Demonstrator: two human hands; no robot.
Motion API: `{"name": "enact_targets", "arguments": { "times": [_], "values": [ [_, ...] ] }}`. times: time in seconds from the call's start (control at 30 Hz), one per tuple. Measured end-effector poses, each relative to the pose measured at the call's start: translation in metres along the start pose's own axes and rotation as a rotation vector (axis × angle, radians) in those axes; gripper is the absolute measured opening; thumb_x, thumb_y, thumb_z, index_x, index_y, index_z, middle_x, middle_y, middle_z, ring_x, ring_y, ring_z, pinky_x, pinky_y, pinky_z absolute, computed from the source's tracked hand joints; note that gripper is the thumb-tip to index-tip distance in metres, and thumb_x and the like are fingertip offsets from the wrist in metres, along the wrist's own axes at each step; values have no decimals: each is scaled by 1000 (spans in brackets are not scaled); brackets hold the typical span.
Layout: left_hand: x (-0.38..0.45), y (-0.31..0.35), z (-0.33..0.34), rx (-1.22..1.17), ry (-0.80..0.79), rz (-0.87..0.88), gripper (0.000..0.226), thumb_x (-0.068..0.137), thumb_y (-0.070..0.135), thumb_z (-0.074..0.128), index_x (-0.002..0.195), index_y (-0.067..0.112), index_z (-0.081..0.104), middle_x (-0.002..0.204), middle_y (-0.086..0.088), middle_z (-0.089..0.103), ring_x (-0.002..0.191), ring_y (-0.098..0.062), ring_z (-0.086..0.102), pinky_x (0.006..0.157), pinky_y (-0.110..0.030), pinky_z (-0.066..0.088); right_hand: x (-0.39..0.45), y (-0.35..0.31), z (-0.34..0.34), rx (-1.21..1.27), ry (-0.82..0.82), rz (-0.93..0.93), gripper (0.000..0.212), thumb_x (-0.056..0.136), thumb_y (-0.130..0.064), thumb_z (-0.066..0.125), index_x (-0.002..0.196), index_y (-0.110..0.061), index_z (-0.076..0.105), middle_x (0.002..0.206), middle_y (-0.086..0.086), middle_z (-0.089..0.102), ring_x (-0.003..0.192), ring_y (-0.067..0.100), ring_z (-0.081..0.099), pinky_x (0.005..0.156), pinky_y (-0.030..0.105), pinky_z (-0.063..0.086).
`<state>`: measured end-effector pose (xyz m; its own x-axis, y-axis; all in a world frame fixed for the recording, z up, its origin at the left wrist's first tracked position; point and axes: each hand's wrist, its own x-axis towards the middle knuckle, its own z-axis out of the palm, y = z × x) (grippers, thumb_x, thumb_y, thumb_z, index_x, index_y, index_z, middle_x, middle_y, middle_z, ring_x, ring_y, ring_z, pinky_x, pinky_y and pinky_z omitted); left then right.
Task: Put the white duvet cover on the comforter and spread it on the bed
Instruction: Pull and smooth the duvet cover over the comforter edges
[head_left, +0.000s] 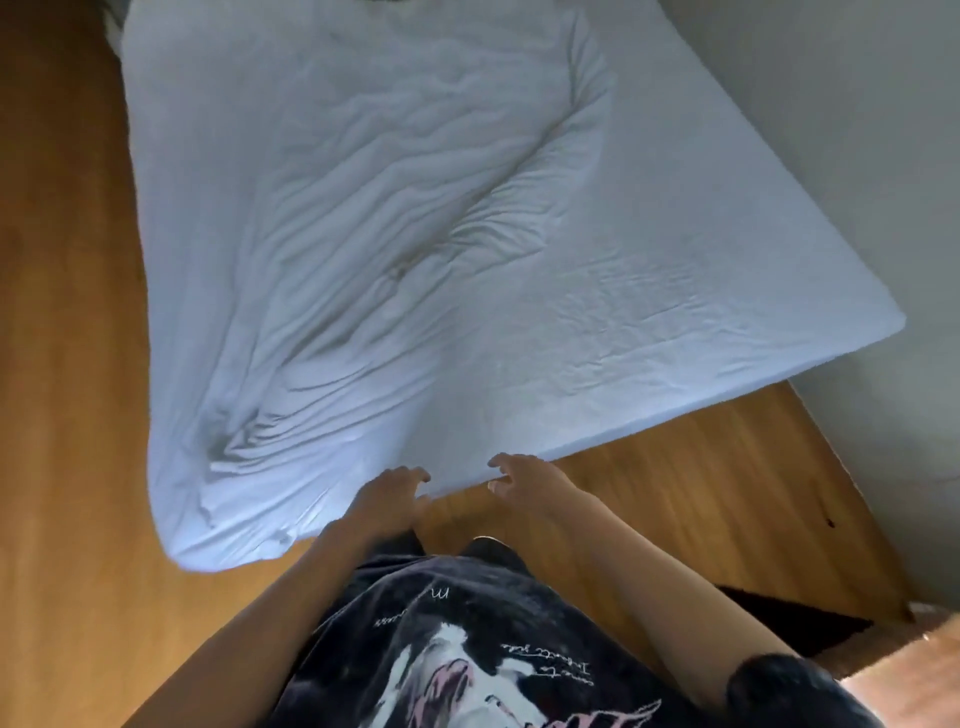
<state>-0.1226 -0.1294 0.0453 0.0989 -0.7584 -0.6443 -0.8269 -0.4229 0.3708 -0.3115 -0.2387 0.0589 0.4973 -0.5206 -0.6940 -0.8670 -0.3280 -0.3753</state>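
The white duvet (332, 249) lies creased over the left and middle of the bed, and its near left corner (218, 540) droops toward the floor. A flatter white surface (701, 291) shows on the bed's right side. I cannot tell the cover from the comforter inside. My left hand (389, 496) grips the near edge of the white fabric, fingers curled over it with the thumb beneath. My right hand (524, 478) is a little to the right at the same edge, its loosely bent fingertips touching the fabric and its thumb apart from it.
Wooden floor (62, 364) runs along the bed's left side and under my feet. A pale wall (857, 156) borders the bed on the right. A dark mat (795, 618) lies on the floor at the lower right.
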Motion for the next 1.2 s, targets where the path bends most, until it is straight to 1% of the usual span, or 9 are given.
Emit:
{"name": "enact_targets", "arguments": {
  "times": [0.1,0.23,0.4,0.6,0.73,0.93,1.07,1.13,1.2],
  "values": [
    [-3,-18,3,-65,12,-100,39,100,35,44,137,22,48,139,-3,52,126,-20,49,105,-35,38,22,-17,-4,-65,-60,-76,46,97,-30,52,141,-20,43,142,3,51,128,22,50,107,36,39],
    [4,-45,-1,-119,9,-167,40,100,32,44,139,20,47,136,-4,53,126,-20,49,103,-33,38,54,-47,-8,-126,-114,-130,45,97,-30,51,140,-20,44,140,3,53,126,22,51,107,38,40],
    [31,-85,-24,-161,-29,-179,41,101,32,43,141,22,43,141,-3,49,130,-21,44,107,-35,35,96,-85,-14,-182,-131,-151,46,96,-34,51,139,-21,44,139,3,54,125,22,52,105,37,40],
    [70,-131,-64,-174,4,-164,42,101,33,43,141,20,43,142,-5,48,130,-21,44,105,-33,35,147,-126,-33,-257,-146,-180,46,99,-31,49,141,-15,43,142,7,51,128,25,48,106,39,39],
    [94,-153,-81,-208,44,-196,43,102,33,42,142,20,42,144,-5,47,132,-22,43,105,-33,35,182,-135,-44,-289,-149,-165,46,100,-30,47,144,-17,40,146,5,46,134,23,41,108,39,35],
    [120,-170,-77,-285,69,-256,42,102,32,42,141,19,43,141,-5,49,129,-23,45,105,-34,36,234,-130,-61,-354,-164,-159,45,100,-28,45,144,-17,40,148,6,44,134,24,39,109,38,32],
    [141,-163,-66,-319,54,-274,42,102,31,41,142,20,41,144,-3,46,132,-21,42,106,-34,34,267,-120,-77,-347,-104,-228,44,100,-26,45,143,-16,41,147,4,44,136,21,37,109,35,31],
    [161,-155,-65,-325,76,-280,42,102,31,41,142,21,41,144,-2,46,133,-19,41,107,-34,34,286,-111,-90,-337,-20,-283,42,99,-24,48,140,-14,46,144,3,47,135,19,37,108,33,31],
    [188,-145,-68,-339,145,-271,41,102,29,42,142,21,42,145,0,45,134,-18,39,107,-34,33,314,-99,-108,-344,112,-359,39,96,-20,52,134,-10,52,136,7,54,132,21,41,109,33,32]
  ]
}}
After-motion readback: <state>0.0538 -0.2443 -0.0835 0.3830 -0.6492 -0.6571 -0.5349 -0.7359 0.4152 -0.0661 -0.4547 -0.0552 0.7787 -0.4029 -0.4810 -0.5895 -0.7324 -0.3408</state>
